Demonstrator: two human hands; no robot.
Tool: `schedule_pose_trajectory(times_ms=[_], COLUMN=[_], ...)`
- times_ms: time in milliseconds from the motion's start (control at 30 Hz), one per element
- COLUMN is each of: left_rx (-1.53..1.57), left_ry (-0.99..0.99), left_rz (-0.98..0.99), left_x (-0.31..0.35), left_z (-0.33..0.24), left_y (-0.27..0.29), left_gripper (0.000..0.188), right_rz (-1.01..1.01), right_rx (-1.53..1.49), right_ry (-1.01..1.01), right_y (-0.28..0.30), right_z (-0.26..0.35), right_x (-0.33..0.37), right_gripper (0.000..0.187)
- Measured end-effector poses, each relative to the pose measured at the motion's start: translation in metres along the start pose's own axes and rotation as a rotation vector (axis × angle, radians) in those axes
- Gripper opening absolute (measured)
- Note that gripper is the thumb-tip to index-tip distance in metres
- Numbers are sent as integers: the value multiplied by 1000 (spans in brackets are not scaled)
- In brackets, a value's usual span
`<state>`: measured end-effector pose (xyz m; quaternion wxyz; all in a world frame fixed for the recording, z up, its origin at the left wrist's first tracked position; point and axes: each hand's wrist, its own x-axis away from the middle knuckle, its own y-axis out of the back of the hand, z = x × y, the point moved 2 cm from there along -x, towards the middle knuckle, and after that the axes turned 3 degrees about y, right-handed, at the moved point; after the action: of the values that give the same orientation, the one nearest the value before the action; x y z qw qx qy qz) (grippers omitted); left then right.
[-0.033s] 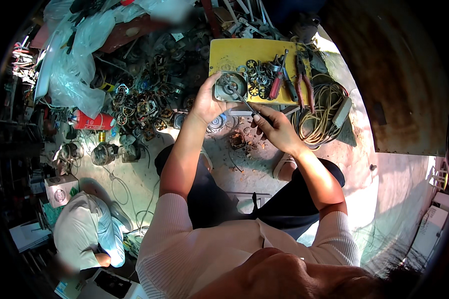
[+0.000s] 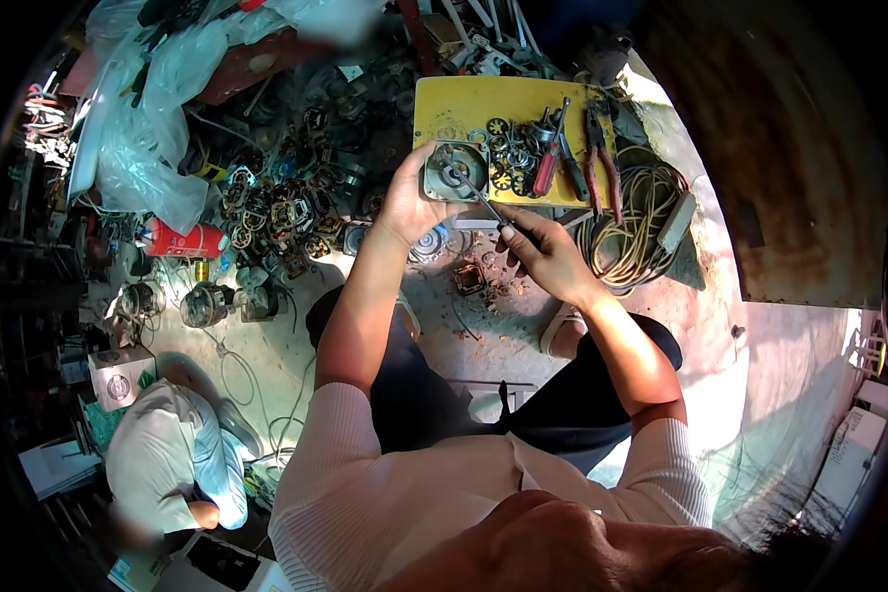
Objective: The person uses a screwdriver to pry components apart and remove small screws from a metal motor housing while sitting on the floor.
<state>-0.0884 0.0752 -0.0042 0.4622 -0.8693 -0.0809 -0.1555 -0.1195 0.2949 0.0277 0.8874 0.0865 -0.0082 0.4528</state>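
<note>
A squarish grey metal motor cover (image 2: 472, 161) with a round hollow inside is gripped along its left side by my left hand (image 2: 403, 205). The cover is at the near left corner of a yellow board (image 2: 444, 102). My right hand (image 2: 551, 259) is closed round the dark handle of a screwdriver (image 2: 488, 207). Its shaft slants up and left into the cover's hollow, where the tip meets the inner part near the middle. Right of the cover, small rings and wheel-shaped parts (image 2: 503, 158) lie on the board, beside a red-handled screwdriver (image 2: 546, 176).
Pliers (image 2: 602, 163) rest at the board's right edge, above coiled cable (image 2: 636, 237). Heaped motor parts (image 2: 286, 212) cover the floor on the left, near a red container (image 2: 187, 239). Another person (image 2: 163, 454) crouches at lower left. A rusty panel (image 2: 799, 148) stands at right.
</note>
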Motion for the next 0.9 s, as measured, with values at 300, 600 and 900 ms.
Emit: schedule_pose_trajectory(times_ms=[300, 600, 900], left_rx=[-35, -137, -208], left_ry=[-76, -129, -149], left_rz=[-35, -190, -294], left_x=[2, -1, -7], left_z=[-2, -5, -3], left_y=[0, 16, 31], left_gripper=[50, 42, 36], right_rz=[-19, -5, 2], right_rx=[42, 60, 184], right_ry=[-27, -93, -14], right_y=[1, 6, 5], right_z=[-4, 2, -1], right_x=[0, 3, 4], right_gripper=[41, 41, 40])
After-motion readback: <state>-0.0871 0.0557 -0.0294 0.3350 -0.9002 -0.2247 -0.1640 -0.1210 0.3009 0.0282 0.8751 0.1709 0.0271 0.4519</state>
